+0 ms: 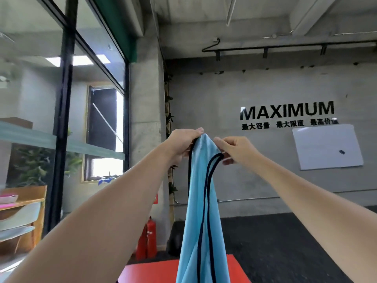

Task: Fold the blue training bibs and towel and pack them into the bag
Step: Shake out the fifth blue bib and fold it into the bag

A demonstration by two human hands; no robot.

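Observation:
A light blue training bib (201, 211) with dark navy trim hangs straight down in front of me, held up at arm's length. My left hand (183, 142) grips its top corner, thumb over the fabric. My right hand (234, 148) pinches the trimmed edge just to the right of that corner. The bib's lower part runs out of the bottom of the frame. No bag or towel is visible.
A red surface (238, 268) lies below the bib. Red fire extinguishers (146, 240) stand by a concrete pillar (144, 139). A glass wall is on the left, with a wooden shelf unit (30, 203). A whiteboard (326, 146) hangs on the far wall.

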